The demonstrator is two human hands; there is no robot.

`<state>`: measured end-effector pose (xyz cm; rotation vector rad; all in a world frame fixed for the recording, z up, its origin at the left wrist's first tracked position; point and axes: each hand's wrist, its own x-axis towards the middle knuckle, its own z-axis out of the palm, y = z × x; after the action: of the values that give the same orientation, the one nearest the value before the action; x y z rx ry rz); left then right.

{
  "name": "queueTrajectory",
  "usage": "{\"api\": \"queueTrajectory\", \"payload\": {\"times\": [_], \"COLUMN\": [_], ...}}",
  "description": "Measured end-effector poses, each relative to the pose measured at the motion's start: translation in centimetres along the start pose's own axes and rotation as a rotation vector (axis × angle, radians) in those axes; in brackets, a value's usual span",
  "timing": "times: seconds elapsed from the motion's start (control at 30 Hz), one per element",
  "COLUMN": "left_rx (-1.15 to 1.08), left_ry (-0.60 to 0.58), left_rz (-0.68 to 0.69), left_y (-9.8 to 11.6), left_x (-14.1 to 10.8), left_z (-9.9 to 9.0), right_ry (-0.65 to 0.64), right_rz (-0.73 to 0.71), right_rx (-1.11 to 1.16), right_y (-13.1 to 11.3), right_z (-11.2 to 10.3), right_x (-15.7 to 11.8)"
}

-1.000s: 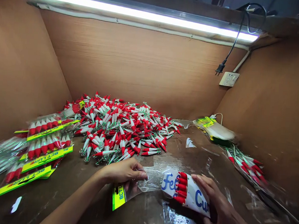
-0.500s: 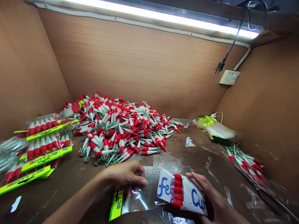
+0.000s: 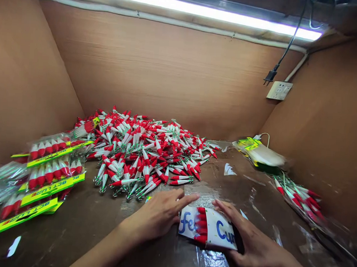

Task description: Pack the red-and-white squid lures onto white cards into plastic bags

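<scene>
My right hand (image 3: 251, 237) grips the right end of a white printed card sleeve (image 3: 221, 231) with blue lettering. Several red lure tips (image 3: 201, 226) show in a row across the sleeve's middle. At the sleeve's left end is my left hand (image 3: 162, 212), its index finger stretched out over the upper edge and its thumb side close to the card. A bit of yellow-green (image 3: 148, 198) shows just behind my left hand; most of that item is hidden.
A large pile of red-and-white lures (image 3: 144, 151) lies at the back. Filled BCT LURE packs (image 3: 50, 182) are stacked at left. At right are empty bags (image 3: 264, 154) and a bundle of lures (image 3: 300, 199). A plug (image 3: 270, 76) hangs above.
The clear bag with the yellow header has gone from between my hands to mostly out of sight behind my left hand. My left hand has moved right, against the sleeve, which has shifted slightly left.
</scene>
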<state>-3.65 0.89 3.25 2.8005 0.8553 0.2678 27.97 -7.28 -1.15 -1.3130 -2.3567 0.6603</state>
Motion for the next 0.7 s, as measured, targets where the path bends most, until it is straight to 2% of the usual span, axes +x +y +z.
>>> {"api": "queueTrajectory", "payload": {"times": [0.13,0.5,0.7], "left_rx": [-0.009,0.067,0.059], "left_ry": [-0.104,-0.102,-0.112], "left_rz": [0.052,0.089,0.041], "left_y": [0.9,1.9,2.0], "left_x": [0.2,0.8,1.0], "left_z": [0.2,0.7,1.0], "right_ry": [-0.046,-0.132,-0.143], "right_rz": [0.001,0.034,0.015], "right_rx": [-0.039,-0.047,-0.052], "right_y": [0.8,-0.2,-0.2], "right_z": [0.2,-0.4,-0.4], "right_x": [0.0,0.5,0.6]}}
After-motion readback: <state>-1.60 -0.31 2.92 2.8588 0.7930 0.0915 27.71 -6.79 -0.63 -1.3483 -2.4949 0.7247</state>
